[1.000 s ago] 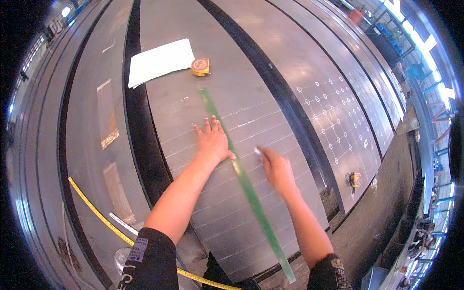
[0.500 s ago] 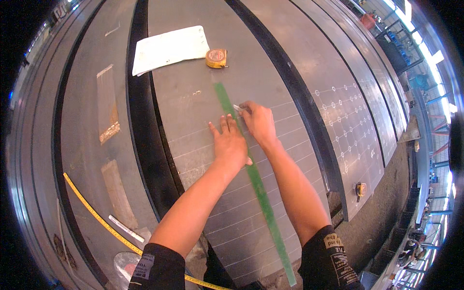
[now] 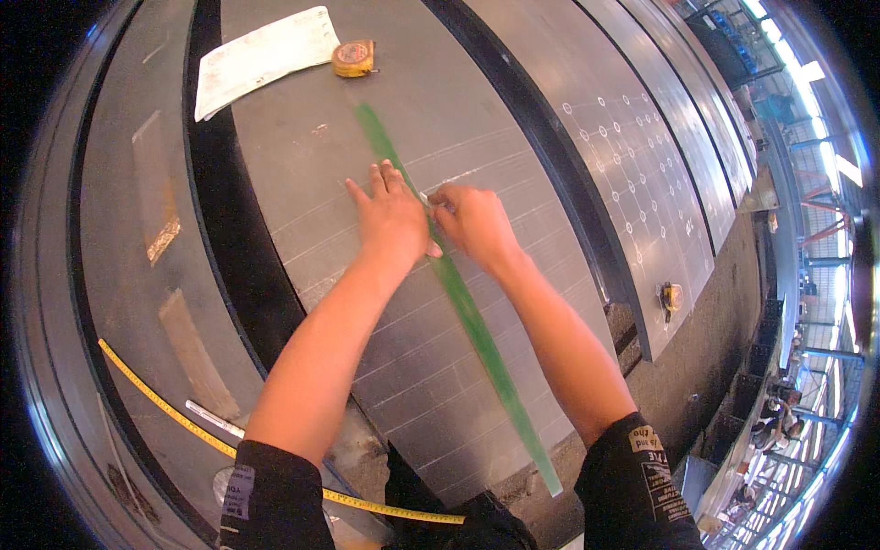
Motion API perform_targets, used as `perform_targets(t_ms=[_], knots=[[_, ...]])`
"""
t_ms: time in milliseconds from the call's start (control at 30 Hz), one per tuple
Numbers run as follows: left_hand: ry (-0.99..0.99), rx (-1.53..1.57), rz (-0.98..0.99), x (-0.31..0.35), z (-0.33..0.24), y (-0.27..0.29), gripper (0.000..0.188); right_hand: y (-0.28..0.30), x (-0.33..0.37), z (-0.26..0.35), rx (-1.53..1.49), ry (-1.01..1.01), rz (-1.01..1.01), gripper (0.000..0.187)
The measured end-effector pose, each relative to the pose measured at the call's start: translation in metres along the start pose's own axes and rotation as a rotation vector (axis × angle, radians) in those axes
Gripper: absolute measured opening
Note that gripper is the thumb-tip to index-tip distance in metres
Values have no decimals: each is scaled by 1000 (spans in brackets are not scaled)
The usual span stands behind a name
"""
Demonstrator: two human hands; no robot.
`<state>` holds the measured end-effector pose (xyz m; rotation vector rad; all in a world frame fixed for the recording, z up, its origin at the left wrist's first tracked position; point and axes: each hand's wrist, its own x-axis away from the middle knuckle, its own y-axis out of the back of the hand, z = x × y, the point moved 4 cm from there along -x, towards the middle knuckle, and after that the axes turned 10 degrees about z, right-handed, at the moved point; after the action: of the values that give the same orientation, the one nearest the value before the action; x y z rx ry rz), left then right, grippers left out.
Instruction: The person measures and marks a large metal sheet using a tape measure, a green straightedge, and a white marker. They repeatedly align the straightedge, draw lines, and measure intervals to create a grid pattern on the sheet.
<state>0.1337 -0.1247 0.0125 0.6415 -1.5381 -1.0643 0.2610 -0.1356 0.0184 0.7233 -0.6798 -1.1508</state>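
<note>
A long green straight strip (image 3: 490,357) lies across a grey steel plate (image 3: 321,192) that bears several thin, roughly parallel pale lines. My left hand (image 3: 392,215) rests flat on the strip's upper part and the plate beside it, fingers stretched out and thumb across the strip. Just right of it, my right hand (image 3: 472,220) pinches a small white stick of chalk (image 3: 425,198). The chalk's tip is at the strip's right edge; whether it touches the plate is hard to make out.
Beyond the strip are a yellow tape measure (image 3: 354,58) and folded white paper (image 3: 266,60). To the left lie a white marker (image 3: 213,418) and an extended yellow tape blade (image 3: 165,406). Dark gaps separate the plates. Another tape measure (image 3: 673,296) sits on the right plate, marked with circles.
My right hand with the chalk has moved toward me along the strip's right edge, now level with my left hand. The left hand stays flat on the strip. The whole view has shifted.
</note>
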Motion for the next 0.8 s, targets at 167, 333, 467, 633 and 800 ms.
perform_targets(t_ms=[167, 333, 467, 633, 800], knots=[[5, 7, -9, -1, 0, -2, 122, 0, 62, -3, 14, -59, 74, 19], [14, -42, 59, -4, -1, -3, 137, 2, 120, -2, 62, -155, 183, 20], [17, -54, 78, -9, -3, 0, 137, 4, 165, -3, 64, -193, 213, 19], [-4, -44, 32, -8, 0, -2, 123, 4, 223, -5, 98, -267, 286, 18], [-2, -89, 30, -14, 0, -4, 125, 8, 280, -7, 161, -342, 382, 16]])
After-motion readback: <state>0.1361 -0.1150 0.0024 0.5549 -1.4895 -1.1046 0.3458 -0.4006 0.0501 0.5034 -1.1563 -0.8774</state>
